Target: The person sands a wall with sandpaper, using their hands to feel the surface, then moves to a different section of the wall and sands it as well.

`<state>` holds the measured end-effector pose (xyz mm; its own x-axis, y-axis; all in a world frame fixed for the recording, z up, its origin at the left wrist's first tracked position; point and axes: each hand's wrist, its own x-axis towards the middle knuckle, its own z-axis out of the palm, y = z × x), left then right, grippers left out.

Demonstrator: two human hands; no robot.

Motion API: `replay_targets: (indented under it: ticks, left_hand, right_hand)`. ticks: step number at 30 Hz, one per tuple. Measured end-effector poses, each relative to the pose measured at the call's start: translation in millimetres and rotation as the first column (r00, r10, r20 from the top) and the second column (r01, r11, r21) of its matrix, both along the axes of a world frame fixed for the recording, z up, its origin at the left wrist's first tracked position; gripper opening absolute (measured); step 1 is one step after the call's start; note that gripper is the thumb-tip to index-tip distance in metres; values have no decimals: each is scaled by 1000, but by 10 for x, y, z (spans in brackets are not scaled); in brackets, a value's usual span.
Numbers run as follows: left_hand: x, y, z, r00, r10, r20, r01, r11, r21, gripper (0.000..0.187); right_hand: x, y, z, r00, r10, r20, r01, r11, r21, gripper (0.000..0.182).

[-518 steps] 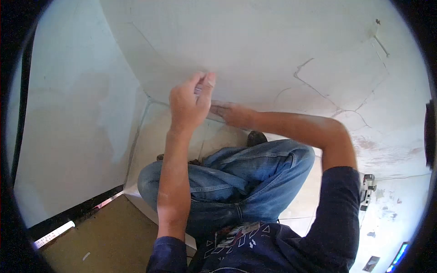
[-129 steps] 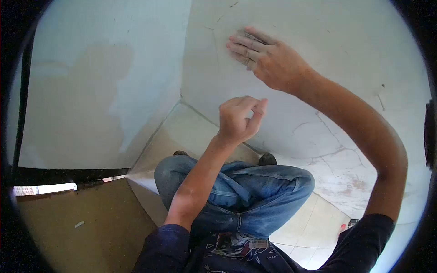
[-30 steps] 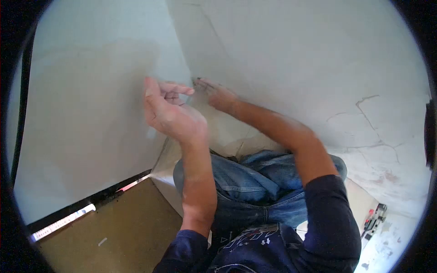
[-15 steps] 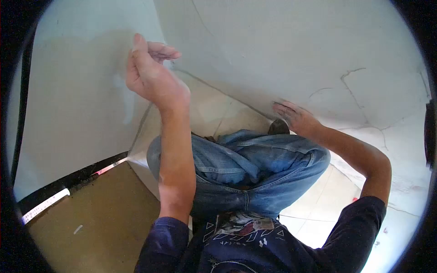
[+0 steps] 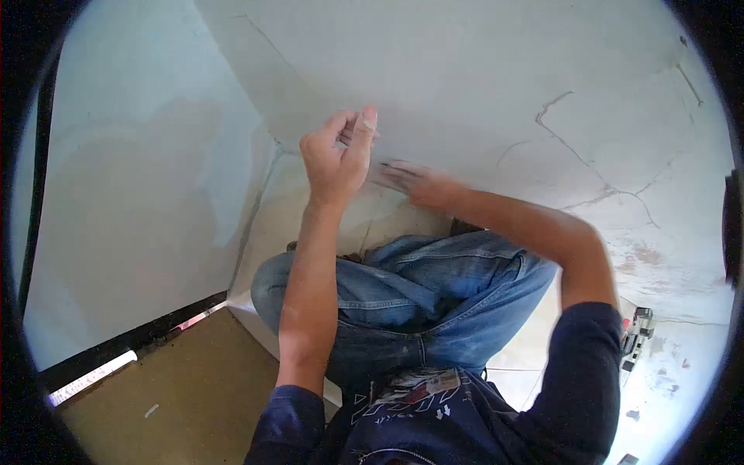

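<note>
My left hand (image 5: 339, 157) is raised in front of the wall corner, its fingers curled in and the thumb up beside them, with nothing showing in it. Low on the pale wall (image 5: 434, 77), my right hand (image 5: 425, 186) reaches across with its fingers stretched out towards the left. Motion smears this hand, and its fingertips look dark and dusty. They lie close to the line where wall and floor meet, just below and right of my left hand.
My crossed legs in blue jeans (image 5: 434, 287) rest on the tiled floor (image 5: 302, 190). A second wall panel (image 5: 139, 232) rises at left above a brown surface (image 5: 186, 387). Cracks (image 5: 577, 151) run across the right wall. A small dark object (image 5: 637, 337) stands at lower right.
My right hand has swept left along the foot of the wall. My left hand has moved right and slightly down, its fingers curled more closely. The view has shifted a little.
</note>
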<state>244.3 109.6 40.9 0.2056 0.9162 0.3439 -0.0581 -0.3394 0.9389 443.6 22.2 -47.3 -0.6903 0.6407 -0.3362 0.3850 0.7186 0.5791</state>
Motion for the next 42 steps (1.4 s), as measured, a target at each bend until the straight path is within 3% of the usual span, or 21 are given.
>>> replay_targets:
  ticks: [2, 5, 7, 9, 11, 13, 14, 17, 20, 22, 24, 27, 30, 32, 34, 37, 40, 42]
  left_hand:
    - [24, -15, 42, 999, -14, -40, 16, 999, 37, 34]
    - [51, -63, 92, 999, 9, -40, -2, 984, 180, 32]
    - [80, -128, 114, 998, 16, -62, -4, 980, 201, 31]
    - [54, -127, 165, 994, 21, -103, 3, 973, 231, 31]
    - [35, -148, 149, 989, 10, -150, 28, 968, 249, 31]
    - [30, -140, 71, 993, 48, -104, -23, 974, 225, 31]
    - [15, -107, 40, 994, 69, -86, -49, 975, 217, 31]
    - [-56, -72, 8, 990, 100, -101, -68, 957, 281, 31]
    - [-110, -79, 141, 989, 128, -76, -109, 970, 217, 31]
    - [-80, -61, 162, 991, 132, 28, -134, 978, 161, 30]
    - [-35, -51, 167, 988, 121, 92, -133, 982, 137, 30]
    - [1, -94, 138, 994, 82, 76, -93, 986, 142, 30]
    - [41, -101, 143, 998, 55, 3, -54, 985, 161, 29]
    - [50, -131, 135, 998, 52, -25, -48, 984, 169, 29]
    - [56, -143, 69, 998, 62, -4, -59, 968, 242, 28]
    - [7, -90, 40, 994, 105, -31, -89, 939, 333, 27]
    - [-36, -106, 51, 993, 114, -6, -108, 953, 284, 27]
    - [-34, -106, 112, 994, 106, 0, -103, 963, 249, 28]
  right_hand:
    - [242, -371, 542, 979, -61, 194, 82, 992, -100, 47]
    - [526, -728, 1031, 992, -102, 70, 106, 993, -46, 56]
    - [489, -797, 1183, 988, -101, 120, 98, 995, 37, 59]
    - [405, -632, 996, 995, -71, 70, 67, 996, 51, 41]
    - [222, -385, 600, 995, -91, -36, 93, 994, 50, 35]
    - [-184, -23, 391, 987, -157, -32, 157, 988, -9, 43]
    - [-388, 143, 361, 981, -191, 45, 193, 980, -52, 57]
    - [-525, 328, 170, 985, -174, -8, 174, 985, -5, 56]
    - [-231, 68, 351, 984, -141, -107, 152, 983, 99, 57]
    - [63, -335, 673, 979, -161, -125, 180, 971, 159, 59]
    - [422, -673, 866, 962, -205, -178, 221, 973, 72, 59]
    - [526, -875, 1127, 965, -176, -194, 207, 967, 150, 58]
    - [258, -611, 1113, 986, -151, -78, 160, 978, 134, 57]
    - [-15, -246, 822, 993, -97, -73, 111, 969, 221, 56]
    - [-324, 157, 528, 994, -100, -48, 107, 979, 171, 48]
    - [-543, 384, 495, 975, -206, -78, 202, 978, -60, 46]
    - [-172, 62, 647, 988, -11, -157, 52, 966, 255, 51]
    - [202, -330, 814, 957, -55, -284, 126, 963, 239, 60]
